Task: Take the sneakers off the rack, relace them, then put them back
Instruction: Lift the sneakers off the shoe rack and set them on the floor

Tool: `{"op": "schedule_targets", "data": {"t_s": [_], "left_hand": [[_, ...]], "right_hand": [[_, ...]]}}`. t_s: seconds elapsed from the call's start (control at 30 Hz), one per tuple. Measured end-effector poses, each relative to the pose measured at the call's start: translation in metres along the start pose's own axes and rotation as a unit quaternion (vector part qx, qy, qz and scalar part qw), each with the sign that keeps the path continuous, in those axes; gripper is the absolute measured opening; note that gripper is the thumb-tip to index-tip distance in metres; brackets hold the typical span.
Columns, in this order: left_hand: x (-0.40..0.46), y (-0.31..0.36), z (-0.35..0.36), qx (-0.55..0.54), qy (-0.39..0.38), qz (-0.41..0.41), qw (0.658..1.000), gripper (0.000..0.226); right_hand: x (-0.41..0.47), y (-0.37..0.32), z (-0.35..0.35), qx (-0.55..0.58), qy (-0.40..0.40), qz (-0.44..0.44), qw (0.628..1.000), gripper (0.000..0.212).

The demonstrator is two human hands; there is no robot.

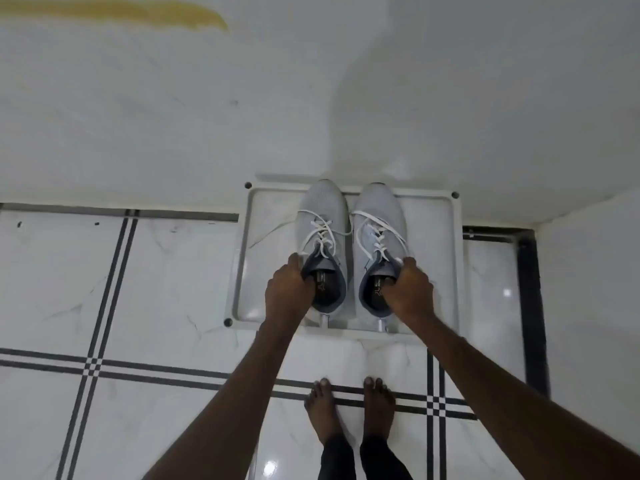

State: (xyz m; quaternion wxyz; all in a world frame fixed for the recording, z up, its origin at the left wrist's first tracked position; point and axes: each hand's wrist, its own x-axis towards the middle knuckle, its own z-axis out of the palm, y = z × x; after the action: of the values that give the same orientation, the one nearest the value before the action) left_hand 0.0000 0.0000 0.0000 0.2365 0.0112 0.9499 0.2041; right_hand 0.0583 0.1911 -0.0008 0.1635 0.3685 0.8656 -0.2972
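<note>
Floor [156,289]: glossy white tiles with black double lines crossing, black border strip at 3 o'clock. Wall [311,98]: white, scuffed, a yellow stain [121,12] at 11 o'clock. Rack [433,237], a white tray with corner holes, sits against the wall. Left sneaker [322,216] and right sneaker [379,216], grey, laced white, stand side by side on it, toes to 12. Left hand [285,292] grips the left sneaker's collar; right hand [410,292] grips the right's. Bare feet [349,407] at 6.

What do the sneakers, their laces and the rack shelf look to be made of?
Sneakers: probably knit fabric, matte light grey, faint weave texture. Laces: flat white cord, likely woven textile. Rack shelf: seemingly white moulded plastic, slightly glossy, raised rim with corner sockets.
</note>
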Motion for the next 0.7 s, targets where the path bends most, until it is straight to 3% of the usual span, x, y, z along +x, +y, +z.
{"op": "schedule_targets", "data": {"t_s": [0.17, 0.37, 0.7], "left_hand": [[0.009, -0.005, 0.012, 0.010, 0.022, -0.012, 1.000, 0.024], [-0.014, -0.001, 0.002, -0.015, 0.059, -0.003, 0.998, 0.028], [-0.120, -0.008, -0.038, -0.049, 0.127, 0.052, 0.989, 0.039]], "right_hand": [[0.011, 0.002, 0.001, -0.007, 0.015, 0.026, 1.000, 0.027], [-0.004, 0.007, -0.013, 0.011, 0.047, 0.018, 0.999, 0.019], [-0.099, 0.020, -0.056, 0.035, 0.116, -0.077, 0.990, 0.011]]}}
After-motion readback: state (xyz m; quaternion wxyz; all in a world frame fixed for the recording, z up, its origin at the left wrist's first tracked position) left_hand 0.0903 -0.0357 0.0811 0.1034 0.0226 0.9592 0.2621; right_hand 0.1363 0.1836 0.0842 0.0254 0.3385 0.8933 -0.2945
